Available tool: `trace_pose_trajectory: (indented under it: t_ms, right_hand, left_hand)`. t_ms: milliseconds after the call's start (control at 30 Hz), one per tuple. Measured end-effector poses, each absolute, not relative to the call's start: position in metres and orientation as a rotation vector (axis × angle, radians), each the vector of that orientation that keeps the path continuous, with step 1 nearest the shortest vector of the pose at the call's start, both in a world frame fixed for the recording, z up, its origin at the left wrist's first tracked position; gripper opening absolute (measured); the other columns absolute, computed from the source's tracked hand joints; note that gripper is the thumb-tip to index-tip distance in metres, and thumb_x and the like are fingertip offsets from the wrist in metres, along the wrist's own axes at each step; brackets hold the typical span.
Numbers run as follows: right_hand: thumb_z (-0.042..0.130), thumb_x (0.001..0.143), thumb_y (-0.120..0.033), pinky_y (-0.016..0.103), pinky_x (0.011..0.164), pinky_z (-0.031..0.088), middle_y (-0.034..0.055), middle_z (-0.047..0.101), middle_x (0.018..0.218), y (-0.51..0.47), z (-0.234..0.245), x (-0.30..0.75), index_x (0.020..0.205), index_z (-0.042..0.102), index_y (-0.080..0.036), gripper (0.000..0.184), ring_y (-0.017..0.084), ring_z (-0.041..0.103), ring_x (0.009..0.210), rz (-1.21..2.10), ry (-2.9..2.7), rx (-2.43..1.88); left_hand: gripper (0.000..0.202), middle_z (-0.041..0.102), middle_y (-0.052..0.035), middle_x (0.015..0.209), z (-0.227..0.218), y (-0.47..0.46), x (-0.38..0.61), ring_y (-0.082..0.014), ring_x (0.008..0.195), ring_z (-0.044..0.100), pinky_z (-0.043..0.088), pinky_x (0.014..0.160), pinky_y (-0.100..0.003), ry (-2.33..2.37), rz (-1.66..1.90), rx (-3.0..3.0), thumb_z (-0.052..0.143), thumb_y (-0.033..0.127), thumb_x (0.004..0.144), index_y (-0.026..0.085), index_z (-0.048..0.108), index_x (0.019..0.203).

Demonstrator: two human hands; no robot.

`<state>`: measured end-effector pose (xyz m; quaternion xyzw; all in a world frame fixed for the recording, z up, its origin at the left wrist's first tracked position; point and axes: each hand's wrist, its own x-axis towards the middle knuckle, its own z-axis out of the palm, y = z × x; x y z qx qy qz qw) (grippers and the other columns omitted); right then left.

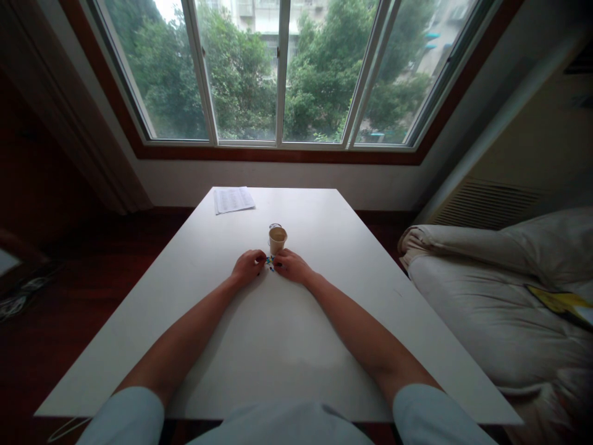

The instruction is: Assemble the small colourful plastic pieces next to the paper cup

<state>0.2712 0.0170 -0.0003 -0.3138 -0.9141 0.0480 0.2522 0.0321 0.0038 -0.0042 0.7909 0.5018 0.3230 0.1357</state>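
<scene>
Both my hands rest on the white table (278,334), fingertips meeting over a small blue and yellow object (270,262). My left hand (248,267) has its fingers curled and pinches the object's left side. On the right side, my right hand (291,266) is curled and pinching it too. The object is too small to name. Just behind the hands stands a small brown paper cup (277,239), upright, close to my right fingers without touching them.
A printed sheet of paper (233,199) lies at the table's far left. A bed with pale bedding (500,296) runs along the right edge. A wide window (282,74) fills the far wall. Dark wooden floor lies to the left.
</scene>
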Motion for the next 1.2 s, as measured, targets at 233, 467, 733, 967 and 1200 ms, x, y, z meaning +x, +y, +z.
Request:
trace_pose_trajectory:
  t_ms: [233, 467, 733, 967, 1200]
  right_hand:
    - [0.069, 0.094, -0.02, 0.031, 0.087, 0.048, 0.0067, 0.069, 0.102, 0.019, -0.004, 0.274, 0.096, 0.073, -0.023, 0.005, 0.021, 0.061, 0.102, 0.179, -2.449, -0.921]
    - [0.069, 0.093, -0.02, 0.031, 0.089, 0.049, 0.0066, 0.071, 0.104, 0.018, -0.003, 0.274, 0.096, 0.075, -0.023, 0.007, 0.02, 0.063, 0.102, 0.204, -2.439, -0.904]
    - [0.068, 0.094, -0.021, 0.031, 0.089, 0.05, 0.0073, 0.072, 0.104, 0.019, -0.005, 0.273, 0.097, 0.075, -0.022, 0.008, 0.021, 0.064, 0.101, 0.202, -2.428, -0.892]
    - [0.069, 0.093, -0.02, 0.031, 0.089, 0.05, 0.0065, 0.072, 0.103, 0.02, -0.005, 0.273, 0.098, 0.076, -0.023, 0.009, 0.02, 0.064, 0.1, 0.222, -2.431, -0.886]
    - [0.069, 0.093, -0.022, 0.033, 0.09, 0.051, 0.0071, 0.072, 0.106, 0.022, -0.009, 0.274, 0.102, 0.075, -0.022, 0.01, 0.021, 0.064, 0.1, 0.226, -2.398, -0.875]
  left_hand:
    - [0.014, 0.074, -0.0023, 0.091, -0.006, 0.005, 0.032, -0.0175, 0.083, 0.065, 0.051, 0.08, -0.03, 1.395, 1.04, 2.242, 0.061, 0.017, 0.089, 0.023, 0.072, 0.095]
    - [0.015, 0.068, -0.0031, 0.098, -0.006, 0.006, 0.035, -0.0151, 0.08, 0.062, 0.052, 0.075, -0.028, 1.345, 1.287, 2.056, 0.051, 0.024, 0.099, 0.022, 0.065, 0.104]
    - [0.016, 0.065, -0.0033, 0.095, -0.001, 0.002, 0.039, -0.014, 0.077, 0.059, 0.051, 0.074, -0.028, 1.28, 1.329, 2.085, 0.051, 0.014, 0.095, 0.021, 0.066, 0.093]
    - [0.02, 0.066, -0.0039, 0.1, 0.014, -0.012, 0.051, -0.0135, 0.081, 0.062, 0.052, 0.073, -0.026, 1.204, 1.278, 2.267, 0.054, 0.01, 0.093, 0.022, 0.069, 0.1]
    - [0.02, 0.068, -0.0064, 0.108, 0.025, -0.023, 0.067, -0.0179, 0.094, 0.066, 0.055, 0.085, -0.032, 1.184, 1.287, 2.497, 0.051, 0.02, 0.101, 0.024, 0.069, 0.109]
